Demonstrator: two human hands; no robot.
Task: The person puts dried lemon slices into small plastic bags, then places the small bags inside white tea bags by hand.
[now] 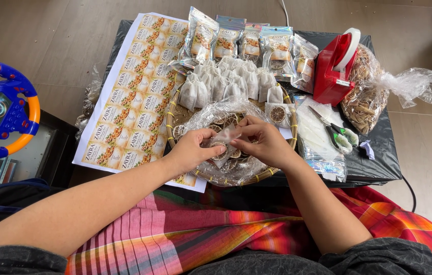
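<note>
Both hands pinch one small clear pouch [224, 138]: left hand [191, 148] and right hand [266, 141] gripping it, a dried citrus slice [219, 151] inside, directly above the woven tray [173, 113] of slices.

Small pouch [224, 136]: clear, glossy plastic film was noted.
Tray [172, 113]: woven, matt cane.
Label sheet [133, 91]: smooth printed paper.
Tape dispenser [334, 69]: glossy red plastic.

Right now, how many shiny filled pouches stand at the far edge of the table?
5, in one row: first pouch leftmost, second pouch, third pouch, fourth pouch, fifth pouch beside the red tape dispenser. More may be hidden behind.
</note>
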